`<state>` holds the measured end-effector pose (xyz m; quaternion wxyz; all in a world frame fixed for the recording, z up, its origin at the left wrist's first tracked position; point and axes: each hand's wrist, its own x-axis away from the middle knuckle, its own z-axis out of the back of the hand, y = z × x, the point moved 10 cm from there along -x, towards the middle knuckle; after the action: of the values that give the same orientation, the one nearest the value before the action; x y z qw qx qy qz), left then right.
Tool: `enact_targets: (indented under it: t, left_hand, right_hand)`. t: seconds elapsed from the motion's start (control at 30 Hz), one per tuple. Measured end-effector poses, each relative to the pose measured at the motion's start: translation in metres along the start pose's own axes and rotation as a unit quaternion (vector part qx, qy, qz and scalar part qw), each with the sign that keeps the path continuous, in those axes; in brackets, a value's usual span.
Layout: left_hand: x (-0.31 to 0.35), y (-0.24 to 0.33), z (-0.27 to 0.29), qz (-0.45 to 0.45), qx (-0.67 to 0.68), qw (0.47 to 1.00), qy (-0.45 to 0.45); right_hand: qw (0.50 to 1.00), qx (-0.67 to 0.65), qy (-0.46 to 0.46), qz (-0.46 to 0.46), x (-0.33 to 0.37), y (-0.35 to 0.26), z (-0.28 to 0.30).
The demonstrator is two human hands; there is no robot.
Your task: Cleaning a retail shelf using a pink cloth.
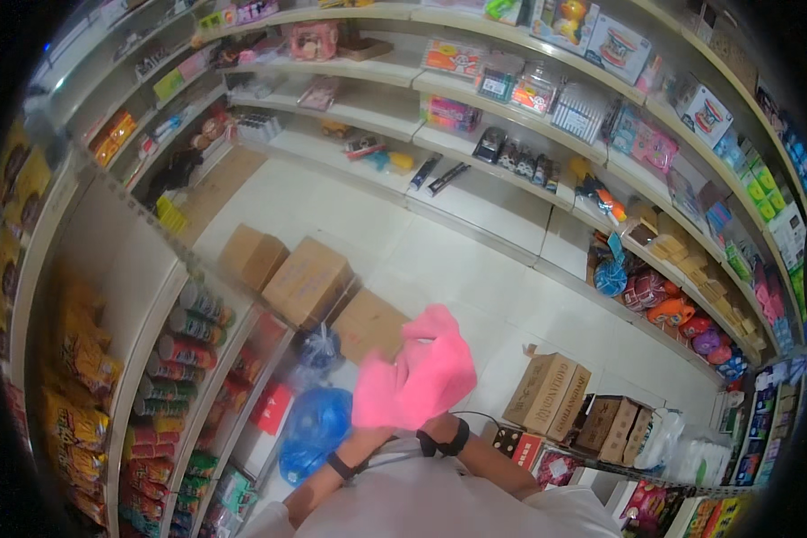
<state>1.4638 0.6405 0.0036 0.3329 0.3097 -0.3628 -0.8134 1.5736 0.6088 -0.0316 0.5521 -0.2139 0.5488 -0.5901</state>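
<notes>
A bright pink cloth (421,377) is bunched up in front of my body, above the shop floor. Both my hands are at it, and it covers nearly all of their fingers. My left hand (378,437) reaches into its lower left side, which is smeared by motion. At the lower right of the cloth, my right hand (438,427) shows only near the wrist. Dark bands circle both wrists. The hands appear closed on the cloth, though the fingertips are hidden.
Cardboard boxes (308,282) stand on the floor ahead-left, beside a blue plastic bag (316,432). More cartons (547,392) are at the right. Shelves of toys and packaged goods (547,94) curve around the far side. Snack cans (188,350) line a near-left shelf.
</notes>
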Motion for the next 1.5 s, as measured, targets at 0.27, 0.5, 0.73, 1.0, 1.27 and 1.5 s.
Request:
enact_targets:
  t: [0.27, 0.5, 0.73, 1.0, 1.27, 1.5]
  left_hand:
    - [-0.135, 0.036, -0.063, -0.072, -0.072, 0.995, -0.01]
    - [-0.217, -0.027, -0.116, 0.036, 0.075, 0.996, 0.025]
    - [-0.368, -0.074, -0.148, 0.103, 0.141, 0.985, -0.009]
    - [-0.538, -0.031, -0.063, -0.071, 0.274, 0.955, 0.089]
    - [-0.639, -0.019, -0.03, -0.113, -0.085, 0.987, 0.071]
    - [-0.703, -0.171, -0.023, -0.055, -0.004, 0.993, 0.108]
  right_hand:
    - [0.992, 0.1, 0.073, 0.025, -0.075, 0.024, 0.096]
    - [0.981, 0.167, 0.086, 0.04, -0.146, 0.053, 0.15]
    - [0.977, 0.203, 0.065, 0.02, -0.247, 0.162, 0.21]
    - [0.949, 0.229, 0.191, 0.099, -0.464, 0.102, 0.276]
    - [0.952, -0.15, 0.266, 0.02, -0.606, 0.127, 0.252]
    - [0.982, 0.051, 0.057, 0.175, -0.696, 0.221, 0.198]
